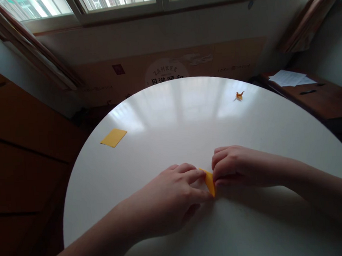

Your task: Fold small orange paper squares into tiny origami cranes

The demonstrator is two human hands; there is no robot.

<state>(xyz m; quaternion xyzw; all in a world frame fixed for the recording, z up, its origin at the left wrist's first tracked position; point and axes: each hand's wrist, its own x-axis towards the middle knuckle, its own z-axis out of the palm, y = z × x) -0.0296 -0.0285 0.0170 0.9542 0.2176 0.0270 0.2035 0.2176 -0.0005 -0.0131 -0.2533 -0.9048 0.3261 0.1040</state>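
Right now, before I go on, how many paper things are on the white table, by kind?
Folded yellow paper, between the left hand and the right hand: 1
Flat yellow paper, counted as one item, sheet or stack unclear: 1
Small folded figure: 1
Total: 3

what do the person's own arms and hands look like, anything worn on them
Both forearms are bare as far as the picture shows, with no sleeves in sight. The left hand and right hand are ungloved, with no watch, bracelet or ring visible.
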